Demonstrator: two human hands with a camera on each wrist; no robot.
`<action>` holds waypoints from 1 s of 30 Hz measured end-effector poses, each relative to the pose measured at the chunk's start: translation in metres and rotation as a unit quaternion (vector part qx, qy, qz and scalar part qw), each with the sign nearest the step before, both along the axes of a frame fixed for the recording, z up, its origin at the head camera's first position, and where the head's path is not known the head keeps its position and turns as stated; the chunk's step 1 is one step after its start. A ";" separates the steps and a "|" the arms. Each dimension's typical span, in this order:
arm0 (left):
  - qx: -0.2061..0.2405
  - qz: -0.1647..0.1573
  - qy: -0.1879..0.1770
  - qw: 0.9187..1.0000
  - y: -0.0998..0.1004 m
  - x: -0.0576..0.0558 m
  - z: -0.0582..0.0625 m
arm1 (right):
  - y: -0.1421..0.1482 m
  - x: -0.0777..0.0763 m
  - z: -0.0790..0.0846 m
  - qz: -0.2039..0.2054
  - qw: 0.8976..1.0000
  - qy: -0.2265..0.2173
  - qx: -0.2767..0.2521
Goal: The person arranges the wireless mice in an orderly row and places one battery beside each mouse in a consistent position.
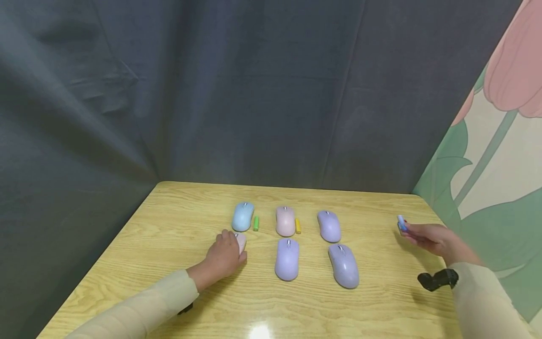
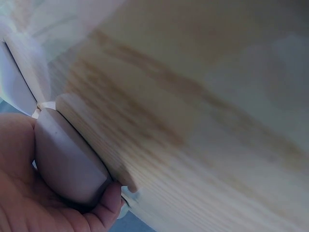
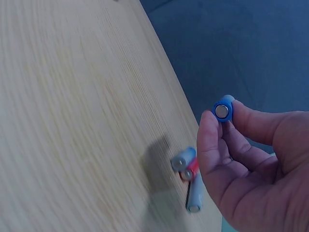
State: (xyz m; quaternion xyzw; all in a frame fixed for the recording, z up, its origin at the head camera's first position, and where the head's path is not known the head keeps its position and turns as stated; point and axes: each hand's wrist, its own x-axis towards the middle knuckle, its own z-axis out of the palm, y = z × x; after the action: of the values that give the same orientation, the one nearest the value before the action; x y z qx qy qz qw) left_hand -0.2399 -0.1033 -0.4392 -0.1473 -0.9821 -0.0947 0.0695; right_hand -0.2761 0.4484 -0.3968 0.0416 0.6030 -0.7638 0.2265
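Note:
My left hand point(image 1: 224, 255) grips a pale pinkish computer mouse point(image 1: 241, 241) at the left end of the front row. The left wrist view shows the thumb and palm wrapped round this mouse point(image 2: 72, 154); its far side is hidden. Over the table's right side, my right hand point(image 1: 432, 240) pinches a blue battery point(image 3: 222, 111) between thumb and fingers, its flat metal end facing the wrist camera. Below that hand lie a light blue battery point(image 3: 183, 159), a red battery point(image 3: 191, 171) and a pale blue-white battery point(image 3: 194, 195), close together on the wood.
Behind the left hand stands a light blue mouse point(image 1: 243, 216), beside a green battery point(image 1: 256, 223). A pink mouse point(image 1: 285, 221) has a yellow battery point(image 1: 298, 226) alongside. Purple mice point(image 1: 329, 226) and a greyish mouse point(image 1: 344, 266) lie rightward. A dark curtain point(image 1: 262, 94) hangs behind the table.

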 end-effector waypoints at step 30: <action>0.013 -0.005 0.005 1.000 -0.001 -0.002 -0.004 | -0.077 -0.008 -0.013 -0.024 0.992 0.016 0.126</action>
State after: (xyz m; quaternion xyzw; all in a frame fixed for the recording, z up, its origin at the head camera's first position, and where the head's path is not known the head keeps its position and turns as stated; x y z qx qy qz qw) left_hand -0.2415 -0.1047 -0.4433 -0.1520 -0.9796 -0.1072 0.0755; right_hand -0.2836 0.3715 -0.4096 0.0722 0.6966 -0.6876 0.1919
